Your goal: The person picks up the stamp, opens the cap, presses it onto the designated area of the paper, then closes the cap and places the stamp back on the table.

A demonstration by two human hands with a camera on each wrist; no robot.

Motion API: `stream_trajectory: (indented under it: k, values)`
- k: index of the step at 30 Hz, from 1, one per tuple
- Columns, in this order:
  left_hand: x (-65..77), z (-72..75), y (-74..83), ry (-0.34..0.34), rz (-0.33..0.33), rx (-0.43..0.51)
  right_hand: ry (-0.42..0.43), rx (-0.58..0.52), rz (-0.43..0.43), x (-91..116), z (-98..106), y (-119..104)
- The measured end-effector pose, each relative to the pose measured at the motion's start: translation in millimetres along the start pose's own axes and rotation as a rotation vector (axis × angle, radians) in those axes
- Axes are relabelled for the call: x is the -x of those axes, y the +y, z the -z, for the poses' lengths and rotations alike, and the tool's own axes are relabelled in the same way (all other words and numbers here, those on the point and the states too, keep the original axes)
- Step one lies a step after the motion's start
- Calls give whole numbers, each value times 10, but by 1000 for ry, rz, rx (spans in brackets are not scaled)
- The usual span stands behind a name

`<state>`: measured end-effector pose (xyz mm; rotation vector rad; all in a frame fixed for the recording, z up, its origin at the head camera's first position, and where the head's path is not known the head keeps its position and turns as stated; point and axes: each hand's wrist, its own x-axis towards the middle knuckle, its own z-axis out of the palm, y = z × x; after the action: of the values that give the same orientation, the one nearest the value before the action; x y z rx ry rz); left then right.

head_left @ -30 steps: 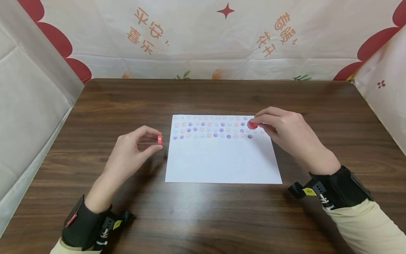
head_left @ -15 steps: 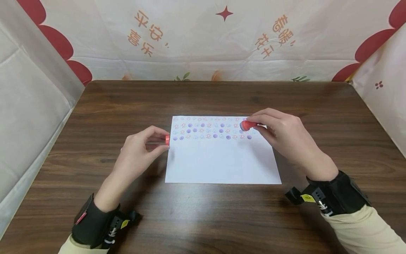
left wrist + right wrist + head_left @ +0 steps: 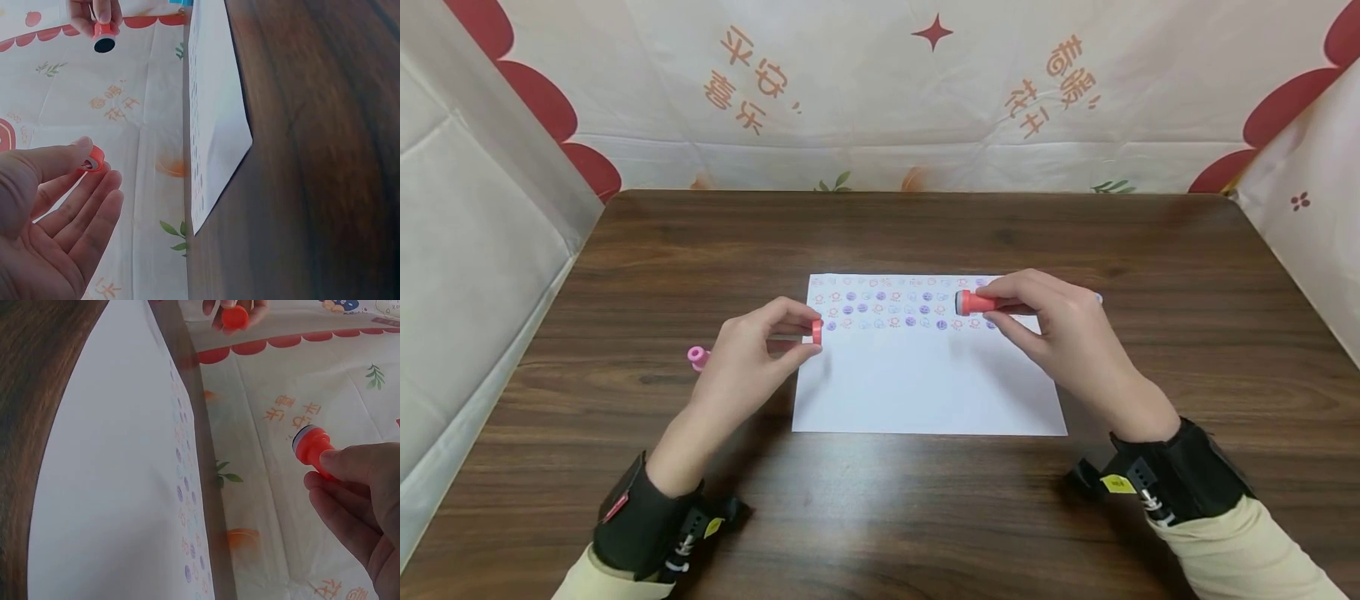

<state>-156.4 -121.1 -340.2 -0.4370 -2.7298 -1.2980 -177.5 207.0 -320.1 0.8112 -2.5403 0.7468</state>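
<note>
My left hand [image 3: 748,354] pinches a small red cap [image 3: 817,331] between thumb and fingers, above the left edge of a white sheet of paper [image 3: 925,383]. In the left wrist view the hollow side of the cap [image 3: 94,159] shows. Over the paper's upper right part, my right hand [image 3: 1060,342] holds a red stamp [image 3: 976,302] by its handle. The stamp lies sideways, its dark round face [image 3: 303,436] uncovered and pointing left toward the cap. Rows of small red, blue and purple prints [image 3: 910,321] run across the top of the sheet.
A pink stamp-like piece [image 3: 698,358] lies on the brown wooden table [image 3: 880,517], partly hidden behind my left hand. A bit of something blue [image 3: 1099,298] shows behind my right hand. A white patterned cloth [image 3: 880,100] hangs beyond the table's far edge.
My left hand has moved right with the cap, from beside the paper to over its edge. My right hand has moved left, turning the stamp sideways. The pink piece has come into view.
</note>
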Motion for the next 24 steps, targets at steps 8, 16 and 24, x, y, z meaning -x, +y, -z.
stream_trajectory:
  k: [8, 16, 24]
  values:
    - [-53, -66, 80, -8, -19, 15, 17, -79, 8, -8, -39, -42]
    - [-95, -152, 142, -17, -50, 29, 3, -117, 22, -16, -99, -88]
    - [-136, -239, 242, -42, -74, 42, -3, -139, 22, 4, -151, -150]
